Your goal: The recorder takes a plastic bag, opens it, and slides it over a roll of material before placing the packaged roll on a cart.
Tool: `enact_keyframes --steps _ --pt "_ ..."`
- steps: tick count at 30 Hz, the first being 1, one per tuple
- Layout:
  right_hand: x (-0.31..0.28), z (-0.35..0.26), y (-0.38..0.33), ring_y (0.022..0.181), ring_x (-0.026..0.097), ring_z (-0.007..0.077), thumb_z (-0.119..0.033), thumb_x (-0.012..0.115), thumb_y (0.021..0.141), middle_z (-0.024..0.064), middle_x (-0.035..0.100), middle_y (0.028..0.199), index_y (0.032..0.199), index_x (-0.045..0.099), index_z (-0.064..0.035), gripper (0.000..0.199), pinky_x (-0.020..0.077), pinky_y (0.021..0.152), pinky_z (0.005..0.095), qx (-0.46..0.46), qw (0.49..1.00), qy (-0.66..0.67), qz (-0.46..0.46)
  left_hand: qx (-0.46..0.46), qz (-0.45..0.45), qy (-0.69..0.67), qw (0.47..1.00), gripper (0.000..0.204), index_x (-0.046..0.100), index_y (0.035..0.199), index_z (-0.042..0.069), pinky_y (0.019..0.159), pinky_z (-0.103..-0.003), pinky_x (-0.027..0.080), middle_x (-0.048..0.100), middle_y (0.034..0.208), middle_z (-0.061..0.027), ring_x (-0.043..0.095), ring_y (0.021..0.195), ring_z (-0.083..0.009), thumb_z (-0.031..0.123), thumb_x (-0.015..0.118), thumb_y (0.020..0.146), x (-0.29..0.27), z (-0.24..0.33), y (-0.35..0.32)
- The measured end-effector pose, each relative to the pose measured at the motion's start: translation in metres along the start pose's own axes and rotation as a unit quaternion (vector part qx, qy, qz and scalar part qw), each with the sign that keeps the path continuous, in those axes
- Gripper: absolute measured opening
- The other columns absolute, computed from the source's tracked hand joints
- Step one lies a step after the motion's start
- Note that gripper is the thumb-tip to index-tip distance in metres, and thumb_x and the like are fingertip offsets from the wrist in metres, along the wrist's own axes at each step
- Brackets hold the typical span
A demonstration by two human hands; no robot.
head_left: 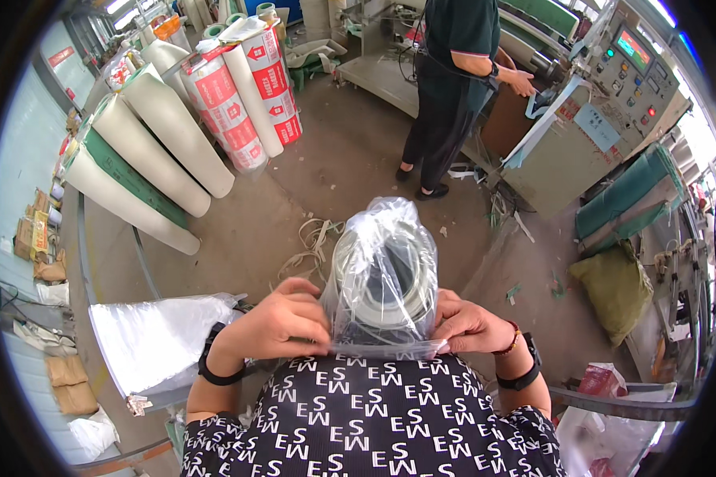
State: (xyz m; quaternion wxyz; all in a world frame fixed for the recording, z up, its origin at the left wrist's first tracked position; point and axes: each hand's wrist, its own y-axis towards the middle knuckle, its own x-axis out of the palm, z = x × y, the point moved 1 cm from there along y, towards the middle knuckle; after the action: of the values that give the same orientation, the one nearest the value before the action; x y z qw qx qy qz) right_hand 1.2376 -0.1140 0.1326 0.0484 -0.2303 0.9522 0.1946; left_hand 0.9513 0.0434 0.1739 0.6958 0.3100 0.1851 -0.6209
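Right in front of my chest stands a roll of material (386, 274) with a hollow core, its top end facing up. A clear plastic bag (394, 219) covers that end, and its near edge is drawn toward me in a straight fold. My left hand (290, 322) pinches the fold at its left end, fingers curled. At the other end, my right hand (465, 324) grips the same plastic edge between thumb and fingers. The lower part of the roll is hidden behind the bag and my hands.
White and green rolls (147, 159) and red-and-white wrapped rolls (227, 111) stand at the far left. A person (453, 87) works by a grey control cabinet (605, 111). Plastic sheets (155, 342) lie at my left. An olive sack (615, 290) sits at right; straps (314, 242) litter the floor.
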Motion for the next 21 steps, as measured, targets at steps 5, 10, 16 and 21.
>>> enact_keyframes --steps 5,10,16,21 --pt "-0.002 0.044 -0.017 0.099 0.051 0.0212 -0.018 0.066 0.078 -0.0002 0.057 0.092 0.093 0.070 -0.0202 0.015 0.0328 0.100 0.0399 0.165 0.885 -0.434 0.041 -0.086 0.002 0.273 0.958 0.008 0.066 0.082 0.015 0.084 -0.034 0.041 0.059 0.081 0.0003 0.058 0.082 -0.0197 0.021 0.065 0.076 0.048 -0.062 0.003" --pt "0.017 0.207 -0.045 0.101 0.054 0.0203 -0.026 0.060 0.082 -0.0003 0.060 0.098 0.088 0.069 -0.0196 0.013 0.0424 0.087 0.0385 0.245 0.856 -0.449 0.076 -0.210 0.023 0.235 0.949 0.012 0.068 0.085 0.013 0.078 -0.038 0.046 0.063 0.083 -0.0040 0.060 0.084 -0.0242 0.022 0.064 0.077 0.134 -0.173 -0.015" --pt "0.049 0.361 -0.032 0.106 0.054 0.0190 -0.025 0.056 0.084 -0.0002 0.063 0.103 0.094 0.070 -0.0170 0.019 0.0469 0.080 0.0392 0.411 0.772 -0.480 -0.072 -0.196 0.242 0.272 0.911 0.028 0.064 0.099 0.005 0.073 -0.039 0.051 0.066 0.087 -0.0117 0.063 0.079 -0.0312 0.028 0.062 0.082 0.208 -0.301 -0.061" --pt "0.059 0.422 0.021 0.104 0.055 0.0202 -0.021 0.054 0.083 -0.0007 0.063 0.102 0.091 0.071 -0.0189 0.019 0.0477 0.079 0.0395 0.397 0.791 -0.450 -0.120 -0.481 0.072 0.119 0.866 0.029 0.063 0.101 0.005 0.074 -0.039 0.050 0.066 0.088 -0.0124 0.062 0.079 -0.0300 0.028 0.060 0.083 0.224 -0.363 -0.091"
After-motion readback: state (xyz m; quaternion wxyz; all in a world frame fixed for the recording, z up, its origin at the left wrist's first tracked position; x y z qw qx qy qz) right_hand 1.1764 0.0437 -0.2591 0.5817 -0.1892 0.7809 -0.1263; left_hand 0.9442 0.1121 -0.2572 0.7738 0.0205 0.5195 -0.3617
